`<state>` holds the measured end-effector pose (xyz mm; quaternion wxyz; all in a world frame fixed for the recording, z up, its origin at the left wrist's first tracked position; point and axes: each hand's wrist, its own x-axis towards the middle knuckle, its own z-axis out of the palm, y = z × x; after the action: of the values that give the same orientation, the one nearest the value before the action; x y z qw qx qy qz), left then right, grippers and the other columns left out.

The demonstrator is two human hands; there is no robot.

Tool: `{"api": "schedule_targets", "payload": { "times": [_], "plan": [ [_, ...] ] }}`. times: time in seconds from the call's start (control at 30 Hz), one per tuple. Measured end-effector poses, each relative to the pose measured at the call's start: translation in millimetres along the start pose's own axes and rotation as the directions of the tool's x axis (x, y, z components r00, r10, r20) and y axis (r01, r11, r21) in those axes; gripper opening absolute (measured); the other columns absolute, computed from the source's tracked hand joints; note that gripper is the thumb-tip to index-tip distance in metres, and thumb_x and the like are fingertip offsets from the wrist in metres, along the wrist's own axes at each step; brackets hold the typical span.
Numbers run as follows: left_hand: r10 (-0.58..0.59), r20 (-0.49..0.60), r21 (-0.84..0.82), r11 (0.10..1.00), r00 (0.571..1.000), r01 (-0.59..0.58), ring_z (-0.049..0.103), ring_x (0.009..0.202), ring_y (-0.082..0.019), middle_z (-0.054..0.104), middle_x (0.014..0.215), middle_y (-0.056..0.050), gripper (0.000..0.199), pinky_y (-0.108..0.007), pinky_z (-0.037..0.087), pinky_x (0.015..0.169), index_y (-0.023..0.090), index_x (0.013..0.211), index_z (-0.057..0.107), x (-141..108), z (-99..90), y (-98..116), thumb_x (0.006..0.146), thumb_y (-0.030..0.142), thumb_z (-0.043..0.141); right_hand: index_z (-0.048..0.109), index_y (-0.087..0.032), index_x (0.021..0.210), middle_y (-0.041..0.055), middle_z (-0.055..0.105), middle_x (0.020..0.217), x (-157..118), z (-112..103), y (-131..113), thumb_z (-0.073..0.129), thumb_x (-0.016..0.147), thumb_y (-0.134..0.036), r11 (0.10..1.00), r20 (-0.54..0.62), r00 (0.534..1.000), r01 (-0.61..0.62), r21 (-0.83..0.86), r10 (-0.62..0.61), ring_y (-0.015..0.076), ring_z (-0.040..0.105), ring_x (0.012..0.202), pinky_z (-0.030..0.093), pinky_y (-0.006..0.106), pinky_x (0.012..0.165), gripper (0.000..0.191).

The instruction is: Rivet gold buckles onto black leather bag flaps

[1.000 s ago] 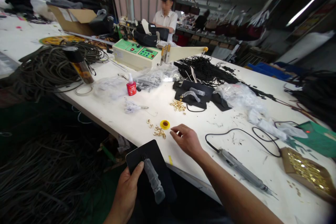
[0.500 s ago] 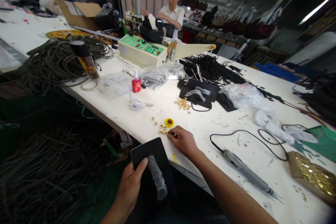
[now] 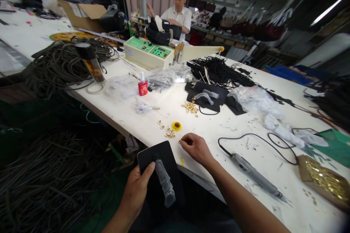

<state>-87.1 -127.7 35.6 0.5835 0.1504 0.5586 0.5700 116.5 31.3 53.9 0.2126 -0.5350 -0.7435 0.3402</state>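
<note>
My left hand (image 3: 139, 184) grips a black flat panel (image 3: 164, 149) by its left edge, thumb on top, just off the table's near edge. A strip wrapped in clear plastic (image 3: 164, 182) lies along the panel, by my thumb. Over the tabletop, my right hand (image 3: 197, 148) is closed in a pinch, with a small gold metal fitting (image 3: 179, 141) at its fingertips. Left of those fingers lie several gold fittings (image 3: 169, 133), beside a small yellow dish (image 3: 176, 126) with something brown in its middle.
A grey electric screwdriver (image 3: 255, 174) with a black cord lies right of my arm, near a box of gold pieces (image 3: 324, 178). Further back are a red bottle (image 3: 142, 85), more black panels (image 3: 216, 91) and a green-topped machine (image 3: 147, 51). A person (image 3: 179, 14) stands behind it.
My right hand has drawn back slightly from the small pile of gold fittings, a fitting now showing at its fingertips. My left hand keeps hold of the panel, nearly unmoved.
</note>
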Motion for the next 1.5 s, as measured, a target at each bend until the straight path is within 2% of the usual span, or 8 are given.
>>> {"api": "schedule_targets", "payload": {
  "times": [0.1,0.23,0.4,0.5,0.73,0.9,1.23,1.5],
  "plan": [
    [0.034,0.0,0.061,0.998,0.999,-0.034,0.075,0.111,-0.035,0.083,0.11,-0.013,0.06,-0.049,0.054,0.108,0.012,0.125,0.076,-6,1.0,4,0.082,0.053,0.083,0.07,-0.02,0.084,-0.0007,0.067,0.072,-25,-5,-17,0.07,0.089,-0.04,0.949,-0.028,0.999,-0.032,0.313,0.042,0.0151,0.059,0.065,0.045,0.027,0.062,0.021],
    [0.075,0.052,0.195,0.977,0.996,-0.084,0.077,0.102,-0.033,0.083,0.108,-0.011,0.057,-0.042,0.059,0.097,0.014,0.123,0.077,-19,8.1,15,0.084,0.055,0.08,0.07,-0.02,0.082,0.0,0.068,0.077,-60,-12,-45,0.074,0.089,-0.036,0.893,-0.07,0.995,0.096,0.439,-0.073,0.0143,0.06,0.069,0.049,0.027,0.067,0.018],
    [0.135,0.146,0.315,0.933,0.98,-0.175,0.077,0.094,-0.03,0.083,0.104,-0.008,0.051,-0.034,0.06,0.085,0.016,0.12,0.08,-42,22.4,27,0.088,0.056,0.075,0.075,-0.022,0.084,0.0018,0.072,0.082,-87,-18,-61,0.075,0.09,-0.024,0.86,-0.199,0.948,0.31,0.406,-0.248,0.0162,0.066,0.074,0.053,0.03,0.072,0.006],
    [0.171,0.176,0.372,0.9,0.969,-0.226,0.076,0.093,-0.029,0.083,0.099,-0.007,0.047,-0.032,0.059,0.083,0.016,0.117,0.081,-56,29.6,29,0.09,0.054,0.073,0.078,-0.024,0.089,0.0026,0.075,0.085,-100,-21,-61,0.075,0.09,-0.021,0.836,-0.232,0.927,0.368,0.406,-0.296,0.0173,0.068,0.078,0.055,0.032,0.075,0.005],
    [0.204,0.245,0.426,0.856,0.948,-0.294,0.075,0.09,-0.028,0.083,0.098,-0.006,0.039,-0.031,0.058,0.081,0.017,0.116,0.082,-86,43.3,25,0.093,0.047,0.071,0.081,-0.026,0.09,0.0022,0.075,0.083,-134,-29,-59,0.078,0.089,-0.018,0.811,-0.31,0.909,0.396,0.43,-0.279,0.0169,0.068,0.078,0.056,0.031,0.072,0.008],
    [0.228,0.256,0.437,0.839,0.939,-0.323,0.073,0.087,-0.028,0.082,0.097,-0.006,0.034,-0.031,0.057,0.081,0.016,0.111,0.083,-103,52.5,16,0.086,0.039,0.08,0.081,-0.025,0.089,0.0017,0.074,0.081,-160,-33,-50,0.078,0.089,-0.017,0.825,-0.359,0.889,0.418,0.382,-0.284,0.0155,0.068,0.075,0.056,0.028,0.068,0.009],
    [0.204,0.409,0.556,0.718,0.889,-0.42,0.068,0.077,-0.019,0.077,0.087,-0.003,0.036,-0.027,0.055,0.074,0.015,0.111,0.08,-125,54.9,-14,0.1,0.045,0.062,0.08,-0.022,0.092,0.0015,0.074,0.08,-208,-28,-28,0.079,0.088,-0.011,0.848,-0.46,0.828,0.467,0.25,-0.32,0.0134,0.068,0.071,0.056,0.025,0.065,0.011],
    [0.237,0.472,0.586,0.635,0.849,-0.503,0.071,0.081,-0.017,0.078,0.092,-0.001,0.032,-0.025,0.055,0.075,0.018,0.115,0.079,-133,60.3,-21,0.103,0.041,0.06,0.08,-0.019,0.096,0.0042,0.076,0.085,-225,-31,-25,0.079,0.087,-0.008,0.856,-0.509,0.786,0.49,0.167,-0.351,0.0136,0.07,0.074,0.058,0.025,0.069,0.014]
  ]
}}
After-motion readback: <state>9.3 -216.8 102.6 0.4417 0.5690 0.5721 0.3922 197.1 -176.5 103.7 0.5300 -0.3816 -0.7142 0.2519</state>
